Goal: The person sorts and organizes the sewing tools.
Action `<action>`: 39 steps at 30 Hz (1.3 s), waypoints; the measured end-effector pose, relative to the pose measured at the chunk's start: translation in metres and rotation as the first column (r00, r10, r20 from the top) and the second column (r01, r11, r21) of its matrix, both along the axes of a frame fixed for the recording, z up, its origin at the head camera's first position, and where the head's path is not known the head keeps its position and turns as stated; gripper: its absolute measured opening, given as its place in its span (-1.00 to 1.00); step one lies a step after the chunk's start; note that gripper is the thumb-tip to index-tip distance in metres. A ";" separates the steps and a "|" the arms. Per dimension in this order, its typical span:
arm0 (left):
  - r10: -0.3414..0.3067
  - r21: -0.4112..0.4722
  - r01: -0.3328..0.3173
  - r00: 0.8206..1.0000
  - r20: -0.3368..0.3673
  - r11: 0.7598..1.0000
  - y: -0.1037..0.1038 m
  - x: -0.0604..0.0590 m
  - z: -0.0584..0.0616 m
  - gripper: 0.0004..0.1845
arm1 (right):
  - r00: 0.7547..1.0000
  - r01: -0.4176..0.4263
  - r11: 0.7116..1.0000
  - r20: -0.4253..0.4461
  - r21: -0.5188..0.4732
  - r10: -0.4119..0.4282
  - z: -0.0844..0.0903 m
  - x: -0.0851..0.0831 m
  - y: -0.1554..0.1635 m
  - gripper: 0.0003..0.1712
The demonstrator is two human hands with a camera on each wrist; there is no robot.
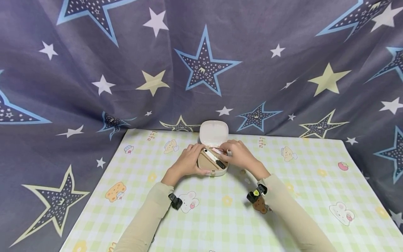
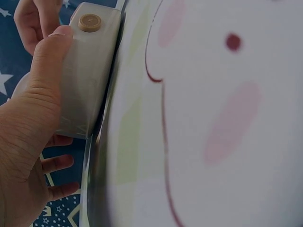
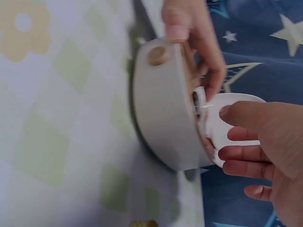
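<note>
A white round-cornered case [image 1: 217,173] with a tan inside and a raised white lid [image 1: 214,132] stands at the table's back. In it lie a slim white tool with a black end [image 1: 214,158] and a pink-and-white item [image 1: 216,150]. My left hand [image 1: 188,161] grips the case's left side, its thumb at the front rim near a round tan button [image 2: 90,22]. Over the right back of the case is my right hand [image 1: 236,154]. In the right wrist view, its thumb and loosely bent fingers [image 3: 244,153] stand apart beside the opening, with nothing visible between them.
A green-and-white checked cloth [image 1: 226,224] with printed cartoon animals covers the table. Right behind the back edge hangs a dark curtain [image 1: 252,42] with stars. Each wrist carries a black camera on a strap.
</note>
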State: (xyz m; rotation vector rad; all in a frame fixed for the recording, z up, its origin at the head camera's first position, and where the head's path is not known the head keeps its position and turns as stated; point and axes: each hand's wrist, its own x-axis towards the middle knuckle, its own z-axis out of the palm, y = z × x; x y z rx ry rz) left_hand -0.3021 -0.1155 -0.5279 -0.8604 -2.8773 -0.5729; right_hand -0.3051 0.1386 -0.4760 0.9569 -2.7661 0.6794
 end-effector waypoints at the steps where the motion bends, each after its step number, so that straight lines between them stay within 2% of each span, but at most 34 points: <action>1: -0.003 -0.001 0.003 1.000 0.004 1.000 0.001 -0.001 -0.001 0.20 | 1.000 0.000 1.000 0.006 -0.020 0.000 0.001 0.001 0.004 -0.73; 8: -0.008 0.003 0.008 0.999 0.049 1.000 0.004 -0.008 -0.003 0.20 | 1.000 -0.004 0.990 0.028 -0.143 0.008 0.009 0.005 0.028 -0.65; 13: 0.008 0.024 -0.012 0.986 0.167 1.000 0.005 -0.011 0.006 0.22 | 0.997 -0.018 0.985 0.068 -0.170 0.030 0.011 0.007 0.039 -0.66; 16: 0.025 0.019 -0.030 0.972 0.235 0.999 0.004 -0.011 0.014 0.20 | 0.996 -0.022 0.992 0.081 -0.128 0.032 0.011 0.010 0.042 -0.66; 19: 0.031 0.017 -0.037 0.961 0.273 0.999 0.003 -0.009 0.023 0.17 | 0.994 -0.019 0.998 0.103 -0.064 0.026 0.013 0.014 0.044 -0.65; 24: 0.036 -0.002 -0.037 0.957 0.289 0.999 0.003 -0.008 0.038 0.07 | 0.990 -0.013 0.999 0.140 0.043 0.006 0.020 0.021 0.045 -0.59; 31: 0.051 -0.081 -0.027 0.950 0.308 0.996 0.011 -0.009 0.058 -0.04 | 0.982 0.013 0.987 0.185 0.160 -0.043 0.024 0.027 0.050 -0.53; 35: 0.067 -0.100 -0.038 0.951 0.301 0.994 0.017 -0.009 0.061 -0.05 | 0.981 0.051 0.974 0.172 0.220 -0.090 0.024 0.029 0.053 -0.51; 39: 0.077 -0.100 -0.051 0.958 0.276 0.994 0.022 -0.009 0.054 -0.01 | 0.983 0.064 0.957 0.146 0.283 -0.109 0.020 0.030 0.056 -0.53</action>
